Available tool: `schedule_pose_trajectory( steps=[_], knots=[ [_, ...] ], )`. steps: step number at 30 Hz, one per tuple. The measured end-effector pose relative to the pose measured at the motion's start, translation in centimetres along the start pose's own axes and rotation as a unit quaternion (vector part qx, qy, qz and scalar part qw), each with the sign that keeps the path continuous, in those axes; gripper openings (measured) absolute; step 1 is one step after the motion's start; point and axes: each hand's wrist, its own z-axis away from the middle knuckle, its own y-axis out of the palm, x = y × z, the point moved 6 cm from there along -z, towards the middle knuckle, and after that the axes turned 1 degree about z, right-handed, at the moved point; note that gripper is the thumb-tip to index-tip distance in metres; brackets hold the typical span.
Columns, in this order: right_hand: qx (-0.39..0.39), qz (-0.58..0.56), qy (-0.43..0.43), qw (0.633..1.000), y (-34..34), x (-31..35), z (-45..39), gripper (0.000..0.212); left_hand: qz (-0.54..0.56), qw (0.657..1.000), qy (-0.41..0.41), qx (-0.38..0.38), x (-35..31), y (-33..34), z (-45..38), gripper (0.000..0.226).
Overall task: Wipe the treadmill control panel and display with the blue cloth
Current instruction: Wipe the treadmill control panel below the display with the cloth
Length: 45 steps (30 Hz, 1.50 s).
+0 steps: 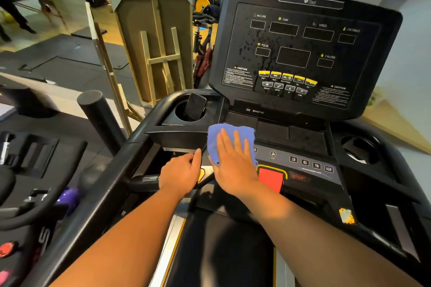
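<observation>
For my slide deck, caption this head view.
Right hand presses blue cloth on treadmill panel; left hand rests beside.

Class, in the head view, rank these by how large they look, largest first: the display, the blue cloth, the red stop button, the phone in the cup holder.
1. display
2. blue cloth, partly covered by the right hand
3. and 4. red stop button and phone look alike; unranked.

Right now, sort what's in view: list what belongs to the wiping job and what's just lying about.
Belongs to the job:
blue cloth, under the right hand
control panel
display, spotted with droplets

Just lying about:
phone in the left cup holder
wooden easel
purple dumbbell
</observation>
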Motion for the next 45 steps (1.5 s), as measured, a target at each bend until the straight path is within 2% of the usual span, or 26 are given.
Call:
schedule_pose_trajectory(
  steps=[4, 6, 10, 13, 15, 20, 22, 25, 29, 31, 34, 36, 38, 42, 43, 45],
  knots=[
    [0.009, -0.014, -0.129, 0.991, -0.2, 0.3, 1.7, 0.071, 0.004, 1.000, -0.010, 0.004, -0.1, 0.1, -0.1, 0.065],
    [0.003, -0.021, -0.157, 0.987, 0.1, -0.9, 3.4, 0.072, 0.001, 1.000, -0.010, 0.007, -0.2, 0.0, 0.0, 0.065],
    [-0.005, -0.012, -0.084, 0.996, 0.7, -3.0, 4.2, 0.076, -0.003, 1.000, -0.007, 0.010, -0.1, -0.2, 0.0, 0.062],
    [-0.017, -0.008, 0.019, 1.000, 0.1, -0.6, 2.0, 0.078, 0.001, 1.000, -0.005, 0.002, 0.0, -0.1, -0.2, 0.063],
    [-0.025, -0.002, 0.042, 0.999, 0.1, 1.5, 1.4, 0.080, 0.007, 1.000, -0.013, -0.002, 0.1, 0.2, -0.2, 0.063],
    [-0.044, 0.028, -0.133, 0.990, 1.8, 2.3, 5.4, 0.076, 0.014, 1.000, -0.025, 0.010, 0.4, 0.4, -0.3, 0.067],
    [-0.038, 0.022, -0.169, 0.985, 2.2, 0.9, 6.2, 0.077, 0.011, 1.000, -0.020, 0.012, 0.1, 0.2, -0.3, 0.065],
    [-0.044, 0.010, -0.117, 0.992, 1.4, -0.8, 5.0, 0.078, 0.001, 1.000, -0.010, 0.011, -0.2, -0.2, -0.1, 0.063],
    [-0.042, -0.021, 0.020, 0.999, -0.4, 0.2, 1.1, 0.073, 0.011, 1.000, -0.014, 0.002, 0.0, -0.1, 0.0, 0.062],
    [-0.032, -0.006, -0.002, 0.999, -0.1, 1.3, 1.2, 0.076, 0.013, 1.000, -0.013, 0.000, 0.0, -0.1, -0.1, 0.062],
    [-0.035, 0.010, -0.130, 0.991, 1.5, 1.6, 4.3, 0.076, 0.004, 1.000, -0.021, 0.014, 0.0, 0.1, -0.2, 0.062],
    [-0.038, 0.007, -0.163, 0.986, 2.0, 0.4, 5.5, 0.075, -0.004, 1.000, -0.021, 0.013, 0.1, 0.1, -0.3, 0.063],
    [-0.042, -0.001, -0.135, 0.990, 1.9, -1.5, 5.1, 0.076, -0.002, 1.000, -0.013, 0.010, 0.1, 0.0, -0.3, 0.062],
    [-0.030, -0.040, 0.005, 0.999, 0.6, -1.6, 2.0, 0.076, 0.006, 1.000, -0.003, -0.001, 0.1, -0.1, -0.2, 0.062],
    [-0.023, -0.039, 0.018, 0.999, 0.4, -0.6, 1.4, 0.076, 0.009, 1.000, -0.002, -0.003, 0.1, -0.1, -0.2, 0.062],
    [-0.017, 0.002, -0.023, 1.000, 0.7, 1.8, 1.2, 0.077, 0.017, 1.000, -0.005, -0.002, 0.1, 0.1, -0.1, 0.062]
  ],
)
